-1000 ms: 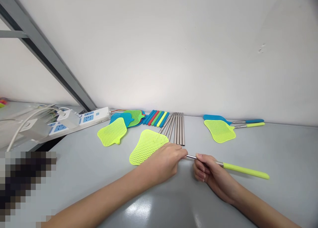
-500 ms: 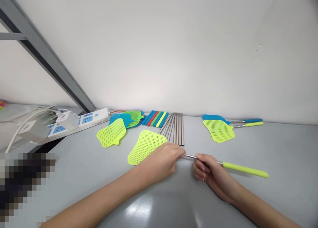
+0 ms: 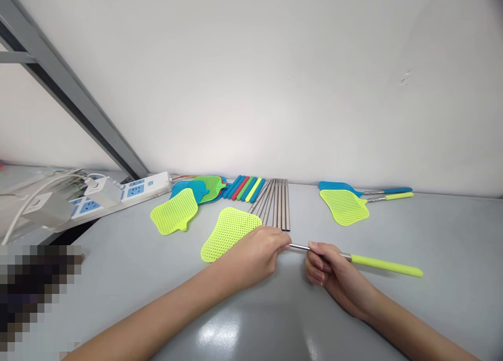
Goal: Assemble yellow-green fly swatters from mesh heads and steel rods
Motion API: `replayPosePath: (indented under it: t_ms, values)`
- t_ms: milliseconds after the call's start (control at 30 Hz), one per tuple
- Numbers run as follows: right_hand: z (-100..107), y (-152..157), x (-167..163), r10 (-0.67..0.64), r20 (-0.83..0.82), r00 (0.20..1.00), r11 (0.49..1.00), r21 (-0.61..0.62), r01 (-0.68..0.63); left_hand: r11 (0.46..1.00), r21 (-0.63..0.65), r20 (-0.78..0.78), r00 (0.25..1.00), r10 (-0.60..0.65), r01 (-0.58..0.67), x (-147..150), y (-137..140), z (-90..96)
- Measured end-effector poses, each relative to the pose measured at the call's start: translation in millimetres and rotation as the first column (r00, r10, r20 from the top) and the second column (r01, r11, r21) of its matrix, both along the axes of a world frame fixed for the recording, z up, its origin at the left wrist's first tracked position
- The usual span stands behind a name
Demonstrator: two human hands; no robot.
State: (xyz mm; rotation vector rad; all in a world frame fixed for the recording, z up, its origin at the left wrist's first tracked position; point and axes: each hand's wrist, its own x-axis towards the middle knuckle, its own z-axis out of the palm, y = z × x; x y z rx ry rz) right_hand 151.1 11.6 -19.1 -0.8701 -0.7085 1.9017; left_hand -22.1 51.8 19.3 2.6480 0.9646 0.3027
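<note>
A fly swatter with a yellow-green mesh head (image 3: pixel 230 232) and a yellow-green handle (image 3: pixel 387 265) is held between both hands above the grey table. My left hand (image 3: pixel 261 253) is closed round its neck, just right of the mesh head, hiding that joint. My right hand (image 3: pixel 328 274) is closed round the metal rod (image 3: pixel 299 247), with the handle sticking out beyond it to the right. A short bare length of rod shows between the hands. Behind my left hand lie several metal tubes (image 3: pixel 281 204) and a row of coloured handle grips (image 3: pixel 245 188).
Two swatters, one blue (image 3: pixel 338 186) and one yellow-green (image 3: pixel 346 208), lie at the back right. A loose yellow-green swatter head (image 3: pixel 175 211) lies before blue and green ones (image 3: pixel 210 185). A power strip (image 3: pixel 147 185) with plugs stands at the left, below a metal post (image 3: pixel 78 88).
The view has shifted slightly. Both hands keep their grip on the swatter, with almost no movement.
</note>
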Motion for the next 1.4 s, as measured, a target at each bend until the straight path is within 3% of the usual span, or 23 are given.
replayPosePath:
  t_ms: [867,1167,1400]
  values:
    - [-2.3,3.5,2.0,0.041,-0.033,0.999,0.998,-0.053,-0.043,0.996,0.041,0.000,0.997,0.074,-0.073,5.7,-15.0,-5.2]
    - [-3.5,3.0,1.6,0.054,-0.091,0.994,0.996,-0.065,-0.060,0.991,0.130,0.074,0.997,-0.020,0.010,15.3,-33.1,-7.3]
    - [0.1,2.2,2.6,-0.021,-0.090,0.996,0.989,-0.145,0.008,0.979,0.139,0.112,0.979,-0.168,0.152,20.0,-43.8,-5.8]
